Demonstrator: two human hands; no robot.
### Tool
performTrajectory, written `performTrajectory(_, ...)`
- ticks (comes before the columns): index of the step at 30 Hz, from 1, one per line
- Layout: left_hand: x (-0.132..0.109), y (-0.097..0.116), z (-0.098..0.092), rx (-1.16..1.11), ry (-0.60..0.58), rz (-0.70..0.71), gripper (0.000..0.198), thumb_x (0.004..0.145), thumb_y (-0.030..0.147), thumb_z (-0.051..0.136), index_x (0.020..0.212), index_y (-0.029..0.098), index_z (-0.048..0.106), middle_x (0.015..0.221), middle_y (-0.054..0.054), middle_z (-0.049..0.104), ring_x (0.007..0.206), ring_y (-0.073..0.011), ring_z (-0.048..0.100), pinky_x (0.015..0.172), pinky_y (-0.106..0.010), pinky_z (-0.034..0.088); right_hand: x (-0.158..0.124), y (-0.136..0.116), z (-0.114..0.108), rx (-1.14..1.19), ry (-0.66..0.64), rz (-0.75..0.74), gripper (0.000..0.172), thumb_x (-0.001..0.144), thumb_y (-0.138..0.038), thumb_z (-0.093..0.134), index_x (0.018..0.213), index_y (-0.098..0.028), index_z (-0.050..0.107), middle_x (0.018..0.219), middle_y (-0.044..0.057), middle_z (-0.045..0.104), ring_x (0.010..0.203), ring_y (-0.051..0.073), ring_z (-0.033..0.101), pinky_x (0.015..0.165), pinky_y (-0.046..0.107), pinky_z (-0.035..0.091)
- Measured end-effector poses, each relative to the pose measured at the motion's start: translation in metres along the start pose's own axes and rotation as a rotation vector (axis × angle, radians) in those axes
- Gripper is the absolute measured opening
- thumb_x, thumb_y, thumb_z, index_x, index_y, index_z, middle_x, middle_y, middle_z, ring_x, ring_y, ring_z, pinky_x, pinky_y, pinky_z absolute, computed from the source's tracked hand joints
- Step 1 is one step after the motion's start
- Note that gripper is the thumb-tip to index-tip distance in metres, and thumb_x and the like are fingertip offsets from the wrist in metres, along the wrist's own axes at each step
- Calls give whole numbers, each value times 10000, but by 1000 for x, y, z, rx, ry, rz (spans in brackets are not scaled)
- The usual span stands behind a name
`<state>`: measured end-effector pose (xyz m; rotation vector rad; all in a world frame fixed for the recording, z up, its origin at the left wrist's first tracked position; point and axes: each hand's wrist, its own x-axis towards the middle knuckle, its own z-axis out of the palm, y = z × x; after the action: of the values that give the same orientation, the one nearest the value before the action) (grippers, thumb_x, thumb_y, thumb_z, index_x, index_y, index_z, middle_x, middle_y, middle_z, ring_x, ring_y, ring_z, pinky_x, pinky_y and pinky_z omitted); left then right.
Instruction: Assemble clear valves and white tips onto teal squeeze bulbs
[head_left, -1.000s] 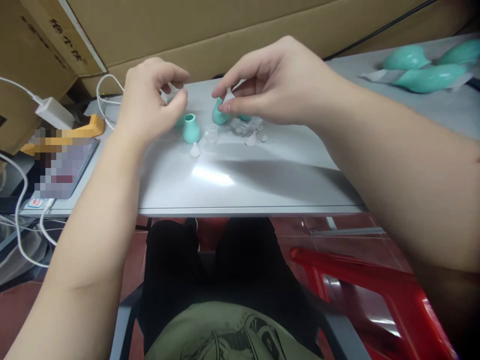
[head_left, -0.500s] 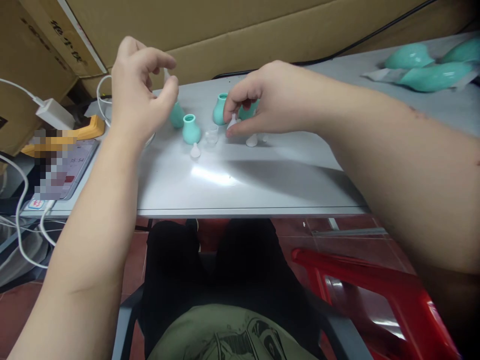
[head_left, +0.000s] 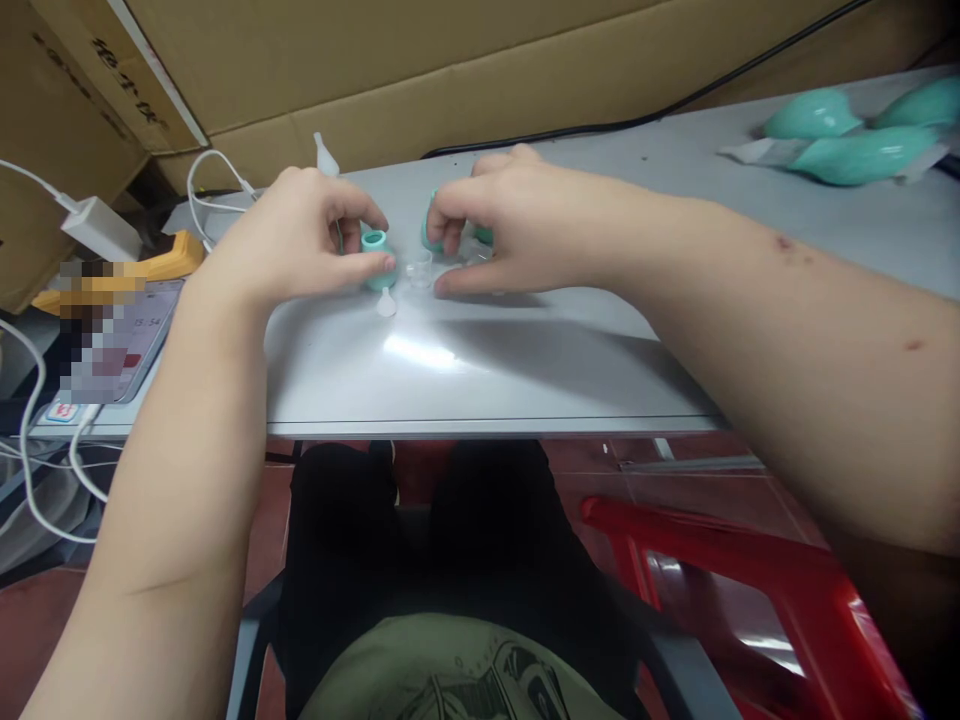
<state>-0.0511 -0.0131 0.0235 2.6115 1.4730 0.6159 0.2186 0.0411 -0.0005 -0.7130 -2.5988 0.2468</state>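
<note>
A small teal rubber bulb (head_left: 380, 275) stands upright with its round mouth facing up. My left hand (head_left: 322, 235) reaches around it from the left, thumb in front and index finger behind, fingers apart. Beyond that hand a white pointed nozzle (head_left: 325, 157) sticks up, its lower end hidden. A small white tip (head_left: 386, 303) lies in front of the bulb. Between my hands sits a clear plastic cup-like piece (head_left: 420, 270). My right hand (head_left: 487, 220) hovers open to its right, thumb and fingers spread. Another teal bulb (head_left: 429, 225) and clear pieces are partly hidden behind that hand.
Several teal bulbs with wrapped ends (head_left: 862, 150) lie at the back right of the grey table (head_left: 480, 390). Cardboard (head_left: 450, 90) and a black cable run behind it. A phone (head_left: 142, 335), yellow object and white cables sit at left. A red stool (head_left: 787, 580) stands below right.
My left hand has come down and right from the nozzle-topped bulb to the open-mouthed one. My right hand has let go of the small white tip and spread its fingers.
</note>
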Motion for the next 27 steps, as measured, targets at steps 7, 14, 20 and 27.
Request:
performTrajectory(7,5,-11,7,-24,-38,46,333,829,515,870,1053,274,816,649,54,652,582,-110,490,572,-338,364,-1,-17,10,-9,14,-24,239,898,-313,811,1136,-295,822,869,41,742,1191,314,579,1167,510,422)
performTrajectory(14,10,-21,16,-180,-41,64,279,743,468,877,929,277,795,617,42,631,550,-127,473,548,-333,336,0,-12,3,273,63,44,106,935,-258,807,1041,-266,811,859,21,728,912,178,659,893,288,562)
performTrajectory(20,8,-10,14,-252,-73,4,272,827,523,840,864,259,785,595,27,499,588,-144,397,557,-347,291,-1,-11,-3,565,83,85,102,945,-184,822,1040,-207,793,942,1,755,751,83,687,651,160,554)
performTrajectory(27,7,13,11,-335,33,91,164,807,342,826,947,256,830,1012,-50,692,824,-204,604,725,-369,473,3,-15,-2,644,290,-38,188,914,-28,744,976,-204,766,861,-34,740,741,57,689,694,155,569)
